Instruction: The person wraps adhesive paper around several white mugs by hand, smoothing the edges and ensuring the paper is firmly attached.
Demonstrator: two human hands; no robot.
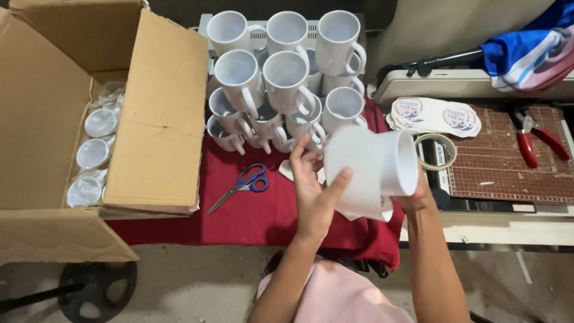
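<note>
A cardboard box [89, 113] stands at the left, holding wrapped mugs [92, 154]. Right of it, stacked mugs [284, 84] fill the back of the cloth [239, 215], with scissors [242, 184] before them. Further right lie stickers [433, 116], a tape roll [436, 152] and pliers [532, 137] on a cutting mat [514, 173].

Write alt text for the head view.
Both hands, left hand and right hand, hold a white mug wrapped in a paper sheet over a red cloth. Stacked white mugs stand behind, blue-handled scissors and an open cardboard box lie left.
</note>
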